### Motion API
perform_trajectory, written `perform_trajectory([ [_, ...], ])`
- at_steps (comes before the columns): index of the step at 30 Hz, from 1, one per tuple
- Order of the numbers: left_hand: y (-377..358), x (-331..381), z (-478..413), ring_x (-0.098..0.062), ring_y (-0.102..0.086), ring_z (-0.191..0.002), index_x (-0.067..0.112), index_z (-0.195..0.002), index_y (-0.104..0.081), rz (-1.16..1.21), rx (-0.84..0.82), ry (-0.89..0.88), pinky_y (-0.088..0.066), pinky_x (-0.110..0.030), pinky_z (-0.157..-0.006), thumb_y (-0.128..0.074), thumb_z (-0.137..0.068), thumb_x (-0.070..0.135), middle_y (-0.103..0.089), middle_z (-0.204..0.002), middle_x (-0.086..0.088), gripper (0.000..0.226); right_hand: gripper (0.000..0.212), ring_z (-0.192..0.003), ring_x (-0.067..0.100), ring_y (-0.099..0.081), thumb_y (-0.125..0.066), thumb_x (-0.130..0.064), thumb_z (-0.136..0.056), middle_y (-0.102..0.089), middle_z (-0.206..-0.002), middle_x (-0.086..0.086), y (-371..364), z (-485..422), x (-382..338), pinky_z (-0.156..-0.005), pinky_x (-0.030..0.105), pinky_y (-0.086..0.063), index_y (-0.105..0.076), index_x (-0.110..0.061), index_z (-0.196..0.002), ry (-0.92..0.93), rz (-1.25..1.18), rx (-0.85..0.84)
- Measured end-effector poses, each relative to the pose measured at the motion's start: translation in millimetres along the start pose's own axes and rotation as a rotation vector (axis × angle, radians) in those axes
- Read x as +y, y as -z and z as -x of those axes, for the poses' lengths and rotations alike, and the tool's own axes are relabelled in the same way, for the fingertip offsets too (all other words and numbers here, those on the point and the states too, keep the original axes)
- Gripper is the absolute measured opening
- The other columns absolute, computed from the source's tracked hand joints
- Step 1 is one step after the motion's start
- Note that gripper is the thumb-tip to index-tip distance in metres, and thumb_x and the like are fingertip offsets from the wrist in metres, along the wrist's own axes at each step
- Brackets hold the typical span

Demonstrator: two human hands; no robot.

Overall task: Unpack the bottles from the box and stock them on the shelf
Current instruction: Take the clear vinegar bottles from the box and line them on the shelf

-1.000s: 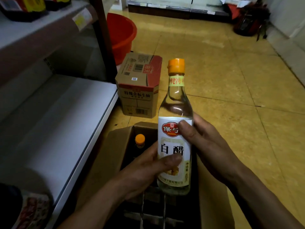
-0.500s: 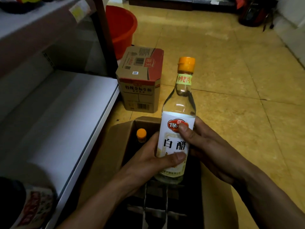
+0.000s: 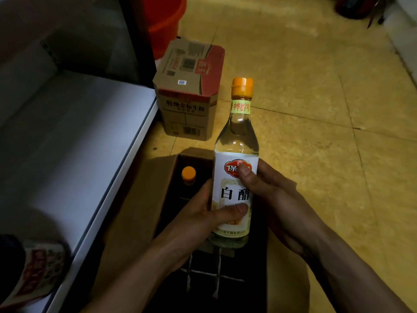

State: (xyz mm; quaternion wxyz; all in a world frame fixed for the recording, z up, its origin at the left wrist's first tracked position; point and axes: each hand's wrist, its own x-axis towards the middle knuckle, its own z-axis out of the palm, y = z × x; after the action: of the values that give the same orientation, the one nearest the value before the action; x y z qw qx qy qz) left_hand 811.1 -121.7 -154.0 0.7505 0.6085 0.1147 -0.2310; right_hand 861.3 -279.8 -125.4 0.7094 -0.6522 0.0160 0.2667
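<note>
A clear vinegar bottle (image 3: 237,141) with an orange cap and a white label stands upright in both hands above the open cardboard box (image 3: 144,193). My left hand (image 3: 203,218) grips its lower left side, thumb across the label. My right hand (image 3: 273,199) grips the right side, thumb on the red logo. Inside the box one more orange-capped bottle (image 3: 188,175) stands at the far left corner among dark dividers. The white shelf (image 3: 74,143) lies to the left, its board bare.
A closed cardboard carton (image 3: 189,91) stands on the tiled floor beyond the box, next to the shelf's dark upright. A red bucket (image 3: 164,19) sits behind it. A labelled bottle (image 3: 33,272) shows at the bottom left on the shelf. Open yellow floor lies to the right.
The bottle held in both hands has come down a little toward the box, and my view has tilted further down. Both grips stay the same.
</note>
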Motion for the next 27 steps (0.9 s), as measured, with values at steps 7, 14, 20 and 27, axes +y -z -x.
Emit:
perform_trajectory([
  [7,-13,9,17,-0.002,-0.07,-0.111,0.054,-0.123,-0.056,0.04,0.07,0.059,-0.049,-0.038,-0.106,-0.075,-0.081,0.027,-0.074,-0.118,0.019,0.054,0.039,-0.113,0.026,-0.072,-0.061,-0.034,-0.095,-0.075,-0.122,0.006,-10,10,-8,-0.101,0.05,-0.054,-0.064,-0.026,-0.133,-0.055,-0.013,-0.018],
  [14,-20,16,54,0.006,-0.067,-0.111,0.058,-0.124,-0.053,0.012,0.07,0.153,-0.049,-0.027,-0.095,-0.074,-0.083,0.03,-0.072,-0.12,0.023,0.054,0.042,-0.112,0.018,-0.073,-0.061,-0.037,-0.09,-0.076,-0.119,0.001,-23,42,-9,-0.099,0.042,-0.056,-0.065,-0.026,-0.13,-0.09,-0.005,0.017],
  [20,-36,16,87,0.002,-0.069,-0.109,0.045,-0.128,-0.054,0.027,0.074,0.22,-0.054,-0.019,-0.083,-0.073,-0.088,0.022,-0.074,-0.118,0.017,0.05,0.045,-0.11,0.027,-0.073,-0.062,-0.034,-0.088,-0.076,-0.117,0.009,-29,78,-6,-0.1,0.053,-0.056,-0.065,-0.018,-0.13,-0.121,-0.027,0.081],
  [27,-55,42,147,-0.008,-0.07,-0.112,0.035,-0.138,-0.053,0.016,0.058,0.281,-0.057,-0.032,-0.095,-0.076,-0.08,0.033,-0.073,-0.123,0.009,0.063,0.045,-0.114,0.028,-0.072,-0.056,-0.038,-0.096,-0.074,-0.122,0.01,-45,143,-26,-0.093,0.047,-0.058,-0.061,-0.016,-0.134,-0.182,-0.006,0.117],
])
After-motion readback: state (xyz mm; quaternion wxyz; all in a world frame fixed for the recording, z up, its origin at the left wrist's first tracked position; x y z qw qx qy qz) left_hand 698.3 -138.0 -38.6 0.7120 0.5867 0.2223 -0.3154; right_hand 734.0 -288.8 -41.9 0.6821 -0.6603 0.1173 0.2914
